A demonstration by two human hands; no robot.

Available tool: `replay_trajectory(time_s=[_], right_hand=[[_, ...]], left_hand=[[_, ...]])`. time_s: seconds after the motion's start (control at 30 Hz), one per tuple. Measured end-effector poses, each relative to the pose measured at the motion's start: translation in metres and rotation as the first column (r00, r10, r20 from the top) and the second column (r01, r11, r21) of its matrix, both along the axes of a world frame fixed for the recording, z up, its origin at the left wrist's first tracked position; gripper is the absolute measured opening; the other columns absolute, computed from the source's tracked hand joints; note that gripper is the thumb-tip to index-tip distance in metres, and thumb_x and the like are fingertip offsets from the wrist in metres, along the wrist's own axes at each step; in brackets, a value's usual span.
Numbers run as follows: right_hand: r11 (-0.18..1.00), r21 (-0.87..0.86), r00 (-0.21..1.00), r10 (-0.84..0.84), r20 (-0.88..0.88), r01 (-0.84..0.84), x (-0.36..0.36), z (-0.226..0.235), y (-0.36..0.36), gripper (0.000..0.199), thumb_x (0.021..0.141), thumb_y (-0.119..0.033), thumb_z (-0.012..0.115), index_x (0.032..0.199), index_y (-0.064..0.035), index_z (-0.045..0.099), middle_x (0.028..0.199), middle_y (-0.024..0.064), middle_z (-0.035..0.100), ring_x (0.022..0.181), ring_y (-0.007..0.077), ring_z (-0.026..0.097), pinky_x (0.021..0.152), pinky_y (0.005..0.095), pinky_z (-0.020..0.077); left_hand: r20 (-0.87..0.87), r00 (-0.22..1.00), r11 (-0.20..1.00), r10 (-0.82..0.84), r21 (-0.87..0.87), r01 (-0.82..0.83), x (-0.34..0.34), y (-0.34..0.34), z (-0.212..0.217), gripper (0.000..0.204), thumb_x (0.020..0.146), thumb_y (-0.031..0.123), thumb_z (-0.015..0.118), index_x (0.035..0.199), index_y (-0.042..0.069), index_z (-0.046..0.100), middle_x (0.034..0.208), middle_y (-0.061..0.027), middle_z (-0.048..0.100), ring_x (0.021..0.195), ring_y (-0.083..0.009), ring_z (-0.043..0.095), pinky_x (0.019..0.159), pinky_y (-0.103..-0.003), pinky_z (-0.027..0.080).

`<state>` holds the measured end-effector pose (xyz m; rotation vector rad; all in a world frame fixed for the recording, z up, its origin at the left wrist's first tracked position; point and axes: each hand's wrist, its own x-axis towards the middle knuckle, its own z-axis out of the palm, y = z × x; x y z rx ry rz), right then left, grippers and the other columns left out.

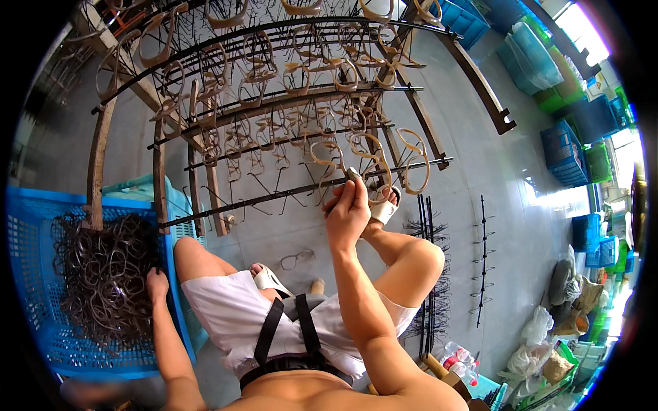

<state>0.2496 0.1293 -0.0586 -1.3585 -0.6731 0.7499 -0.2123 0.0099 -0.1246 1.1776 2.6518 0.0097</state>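
My right hand [348,211] is raised to the lowest front rod [264,196] of the rack, its thumb and finger pinched at a tan eyeglass frame [327,164] there. A dull grey bit shows at the fingertips. Just to the right, two more tan eyeglass frames [415,162] hang on the same rod, while bare wire hooks [277,183] stick out along its left part. My left hand [157,283] is low at the right side of a blue basket [31,274], fingers curled against a tangled heap of dark eyeglass frames [106,281]; what they hold is hidden.
Rods full of tan frames fill the wooden rack [97,161] ahead. Hooked rods [482,260] lie on the floor at right. A single eyeglass frame [297,259] lies between my feet. Blue crates [564,154], plastic bags [537,325] and bottles [460,363] stand along the right.
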Motion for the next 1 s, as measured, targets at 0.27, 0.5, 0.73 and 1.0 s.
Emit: replay_trajectory(time_s=[0.27,0.5,0.73,1.0], right_hand=[[0.999,0.052,0.997,0.017,-0.081,-0.013,-0.002,-0.002,0.000,0.019,0.097,-0.020,0.044,0.095,-0.0034,0.053,0.066,-0.0005,0.050,0.042,0.0063,0.044,0.036,0.0212,0.0355],[0.999,0.039,0.968,0.019,-0.249,-0.010,-0.007,0.006,-0.004,0.020,0.097,-0.020,0.043,0.095,-0.0028,0.052,0.064,0.0000,0.048,0.043,0.0061,0.044,0.038,0.0218,0.0375],[0.997,0.072,0.961,-0.019,-0.276,0.040,-0.012,0.015,-0.001,0.021,0.097,-0.021,0.043,0.084,-0.0047,0.049,0.060,-0.0013,0.046,0.042,0.0062,0.043,0.035,0.0217,0.0352],[0.998,0.031,0.951,0.056,-0.306,-0.048,-0.010,0.009,-0.004,0.019,0.096,-0.019,0.045,0.103,-0.0039,0.055,0.066,-0.0014,0.049,0.044,0.0046,0.043,0.037,0.0210,0.0382]], left_hand=[[0.044,0.998,0.829,0.046,0.556,-0.062,0.017,-0.012,0.029,0.032,0.090,0.030,0.053,0.095,-0.001,0.057,0.082,-0.0166,0.061,0.075,-0.0281,0.058,0.069,-0.036,0.044],[0.691,0.721,0.337,-0.057,0.693,-0.637,0.039,-0.038,0.072,0.027,0.092,0.035,0.051,0.084,0.009,0.050,0.067,0.0047,0.037,0.061,-0.0064,0.035,0.057,-0.023,0.030],[0.667,0.742,0.631,-0.066,0.604,-0.487,0.035,-0.044,0.056,0.021,0.095,0.028,0.045,0.101,0.009,0.052,0.071,0.0004,0.051,0.065,-0.0077,0.049,0.057,-0.022,0.041],[-0.080,0.995,0.877,-0.058,0.473,0.089,0.031,-0.035,0.037,0.028,0.085,0.029,0.060,0.100,0.005,0.060,0.075,-0.0080,0.057,0.071,-0.0262,0.058,0.065,-0.036,0.046]])
